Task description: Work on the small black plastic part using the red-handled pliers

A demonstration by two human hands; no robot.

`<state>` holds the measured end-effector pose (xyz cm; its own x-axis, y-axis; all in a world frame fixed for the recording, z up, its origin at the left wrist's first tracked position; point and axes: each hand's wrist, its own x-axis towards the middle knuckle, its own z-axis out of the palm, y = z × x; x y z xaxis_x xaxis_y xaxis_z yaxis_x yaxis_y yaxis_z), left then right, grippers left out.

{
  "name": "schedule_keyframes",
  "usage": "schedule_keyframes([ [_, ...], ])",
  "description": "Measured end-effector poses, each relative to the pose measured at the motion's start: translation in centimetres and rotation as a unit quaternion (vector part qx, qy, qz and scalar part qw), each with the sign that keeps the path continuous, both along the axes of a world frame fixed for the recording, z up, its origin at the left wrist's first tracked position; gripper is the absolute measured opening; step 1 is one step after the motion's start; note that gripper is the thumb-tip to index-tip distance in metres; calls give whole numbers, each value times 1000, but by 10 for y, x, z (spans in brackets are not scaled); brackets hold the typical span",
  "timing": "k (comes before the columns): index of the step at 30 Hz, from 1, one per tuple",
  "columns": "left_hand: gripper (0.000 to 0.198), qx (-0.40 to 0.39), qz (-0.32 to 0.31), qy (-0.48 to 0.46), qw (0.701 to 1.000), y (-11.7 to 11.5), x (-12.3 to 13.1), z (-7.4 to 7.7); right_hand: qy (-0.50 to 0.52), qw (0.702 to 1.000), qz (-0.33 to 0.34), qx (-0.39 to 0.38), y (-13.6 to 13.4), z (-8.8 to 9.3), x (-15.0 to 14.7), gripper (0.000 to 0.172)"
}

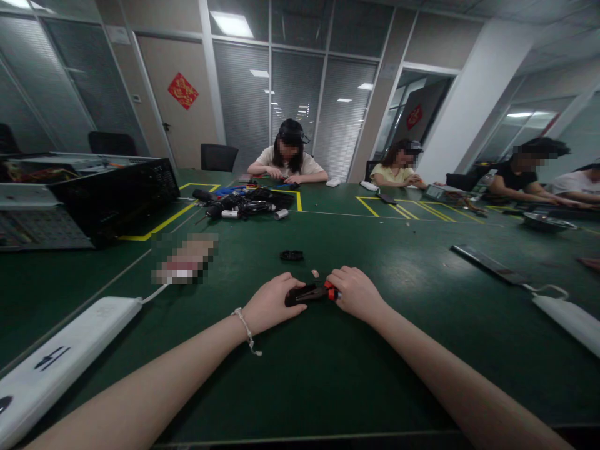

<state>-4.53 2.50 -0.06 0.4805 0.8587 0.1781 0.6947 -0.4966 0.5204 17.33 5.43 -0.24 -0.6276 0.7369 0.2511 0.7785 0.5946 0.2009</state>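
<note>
My left hand (pixel 273 304) is closed round a small black plastic part (pixel 296 296), thumb on the near side and fingers on the far side. From the right, my right hand (pixel 356 294) grips pliers with red handles (pixel 330 292). The dark jaws of the pliers reach to the black part; whether they bite on it I cannot make out. Just beyond the hands lies a small pale fragment (pixel 315 274). Farther off, another black plastic piece (pixel 292 255) rests on the green table (pixel 328 387).
A white power strip (pixel 70 362) lies at the left, another (pixel 569 319) at the right beside a dark flat device (pixel 487 265). An opened computer case (pixel 112 200) stands at the back left. A heap of black cables (pixel 244 203) lies before a person (pixel 288 156) across the table.
</note>
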Motion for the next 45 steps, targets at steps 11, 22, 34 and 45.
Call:
schedule_keyframes([
  [11, 37, -4, -5, -18, 1000, 2, -1, -4, 20, 1000, 2, -5, 1, -1, 0, 16],
  [22, 37, -5, 2, -25, 1000, 8, -3, -4, -2, 1000, -8, 11, 4, -2, -3, 15],
  [34, 36, -37, -1, -53, 998, 6, -3, -2, 14, 1000, 3, 19, 6, -2, -3, 19],
  [45, 36, -29, 0, -41, 999, 7, -4, -3, 26, 1000, 11, 7, 7, -4, -2, 18],
])
